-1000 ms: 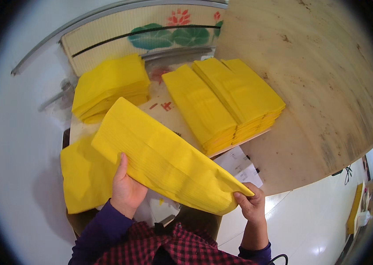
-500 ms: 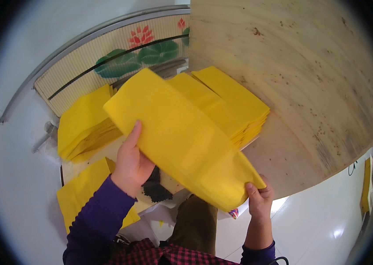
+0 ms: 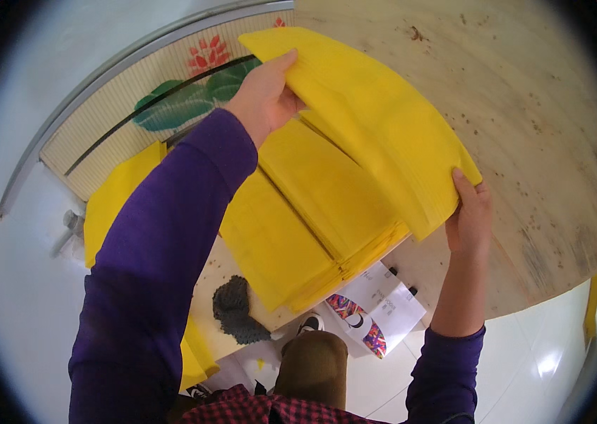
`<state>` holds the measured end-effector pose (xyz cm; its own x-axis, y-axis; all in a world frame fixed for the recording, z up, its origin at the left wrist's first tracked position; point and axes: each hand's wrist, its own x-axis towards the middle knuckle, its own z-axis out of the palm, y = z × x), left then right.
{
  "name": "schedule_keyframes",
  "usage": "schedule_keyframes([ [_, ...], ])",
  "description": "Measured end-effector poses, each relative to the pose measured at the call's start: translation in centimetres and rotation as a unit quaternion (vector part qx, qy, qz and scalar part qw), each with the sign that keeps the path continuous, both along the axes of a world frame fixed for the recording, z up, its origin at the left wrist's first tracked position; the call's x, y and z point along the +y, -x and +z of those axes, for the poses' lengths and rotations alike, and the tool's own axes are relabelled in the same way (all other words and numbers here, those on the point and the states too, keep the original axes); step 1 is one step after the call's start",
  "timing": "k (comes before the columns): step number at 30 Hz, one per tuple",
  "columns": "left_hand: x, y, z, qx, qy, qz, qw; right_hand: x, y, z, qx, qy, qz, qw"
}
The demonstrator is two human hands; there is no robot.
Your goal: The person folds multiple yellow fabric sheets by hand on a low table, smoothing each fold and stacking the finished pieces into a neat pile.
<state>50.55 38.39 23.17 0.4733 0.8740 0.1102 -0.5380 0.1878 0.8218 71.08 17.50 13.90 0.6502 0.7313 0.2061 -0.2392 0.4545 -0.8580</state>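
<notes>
One broad wooden board [image 3: 538, 155] fills the right side, its top cut off by the frame. One ribbed screen [image 3: 104, 138] stands at upper left, two green leaves and two red flowers painted on it, the second flower partly covered. Below, one pale surface [image 3: 208, 272] shows only in patches.

On it, at least two yellow piles [image 3: 281, 237] lie side by side; whether another sits behind them is hard to tell. One more yellow stack [image 3: 118, 194] is at the left and another yellow bundle [image 3: 196, 357] lower down, both half hidden by the purple left sleeve [image 3: 164, 205].

And up over the right part of the piles, one folded yellow piece [image 3: 376, 120], bowed, spans both hands! The left hand [image 3: 266, 95] has a closed grip on its upper-left end, thumb on top, the other fingers mostly out of sight. The right hand [image 3: 469, 212] pinches the lower-right corner, a narrow grip, fingers behind the edge.

One white package [image 3: 390, 304] with a multicoloured print pokes out below the piles; one crumpled dark cloth [image 3: 237, 311] lies near the surface's edge. One shoe [image 3: 310, 323] peeks out, mostly covered, and one tiny yellow scrap [image 3: 261, 364] dots the floor.
</notes>
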Motion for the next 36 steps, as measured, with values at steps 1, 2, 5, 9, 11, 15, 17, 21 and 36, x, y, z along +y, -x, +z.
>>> schedule_keyframes([
  [1, 0.7, -0.8, 0.1, 0.0, -0.008, -0.005, 1.0, 0.5, -0.8, 0.1, -0.012, 0.009, 0.0, 1.0],
  [2, 1.4, -1.6, 0.1, -0.005, -0.018, -0.013, 1.0, 1.0, -1.7, 0.2, -0.018, 0.017, 0.0, 1.0],
  [5, 3.4, -4.1, -0.8, 0.001, -0.007, -0.018, 1.0, 2.4, -3.5, -0.5, -0.034, 0.035, -0.01, 0.999],
  [9, 6.0, -6.9, -4.0, 0.047, 0.03, -0.021, 0.998, 4.1, -5.5, -2.3, -0.035, 0.068, -0.029, 0.997],
  [11, 7.2, -7.9, -6.0, 0.074, 0.048, -0.01, 0.996, 5.0, -6.4, -3.4, -0.056, 0.084, -0.034, 0.994],
  [15, 9.4, -9.3, -9.4, 0.108, 0.063, -0.023, 0.992, 6.2, -8.2, -5.2, -0.08, 0.137, -0.047, 0.986],
  [17, 10.4, -9.8, -10.9, 0.118, 0.072, -0.031, 0.99, 6.7, -8.9, -6.0, -0.102, 0.172, -0.035, 0.979],
  [21, 12.1, -10.5, -13.3, 0.104, 0.112, -0.016, 0.988, 7.5, -8.7, -7.5, -0.132, 0.203, -0.058, 0.969],
  [36, 13.8, -10.9, -15.5, 0.269, 0.049, 0.092, 0.958, 6.5, -7.7, -7.9, -0.23, 0.298, -0.11, 0.92],
])
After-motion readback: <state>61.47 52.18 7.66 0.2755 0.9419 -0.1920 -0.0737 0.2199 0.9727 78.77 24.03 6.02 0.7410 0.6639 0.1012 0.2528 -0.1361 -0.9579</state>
